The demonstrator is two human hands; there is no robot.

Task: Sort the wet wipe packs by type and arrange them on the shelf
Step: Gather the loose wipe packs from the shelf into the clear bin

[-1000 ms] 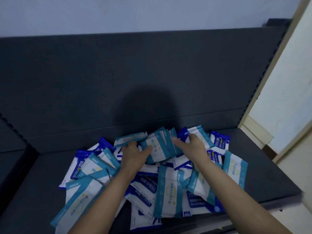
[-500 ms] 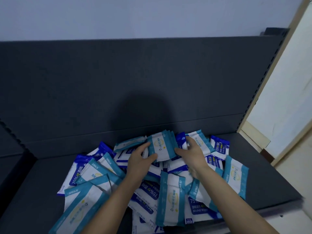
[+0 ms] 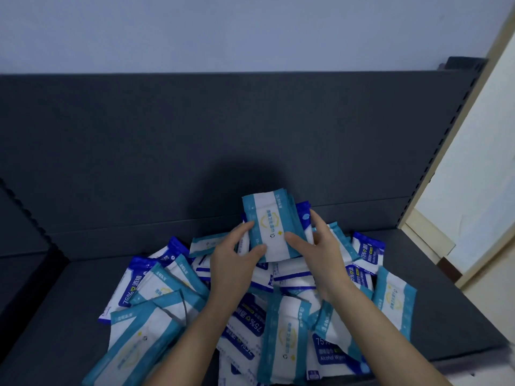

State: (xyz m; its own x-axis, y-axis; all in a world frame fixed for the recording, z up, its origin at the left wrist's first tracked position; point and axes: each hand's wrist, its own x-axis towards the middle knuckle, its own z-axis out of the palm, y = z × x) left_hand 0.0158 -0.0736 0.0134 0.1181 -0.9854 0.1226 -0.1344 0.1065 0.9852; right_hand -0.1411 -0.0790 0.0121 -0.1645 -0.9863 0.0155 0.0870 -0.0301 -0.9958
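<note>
Teal-banded packs (image 3: 269, 227), what looks like a small stack of several pressed face to face, are pinched between both hands and held above the heap. The left hand (image 3: 231, 260) has its thumb on the near lower corner of the front face and its fingers curled on the left edge. The right hand (image 3: 323, 246) lays its thumb across the lower right of that face, with its fingers wrapped round behind. The stack's long axis runs away from the grip toward the back panel (image 3: 195, 135), and only the lower third is inside the two hands. Tucked against the stack on the right-hand side is a dark-blue pack (image 3: 304, 214); whether the right fingers hold it too, I cannot tell. Directly under the grip and back toward the person lies the mixed pile (image 3: 284, 330), teal and dark-blue packs overlapping at all angles. Bare shelf (image 3: 446, 288) opens out to the right of the grip and also to its left, both beyond the pile. Neither hand is clearly nearer, so I judge either side could take the stack, and the blue pack should be shed first.
</note>
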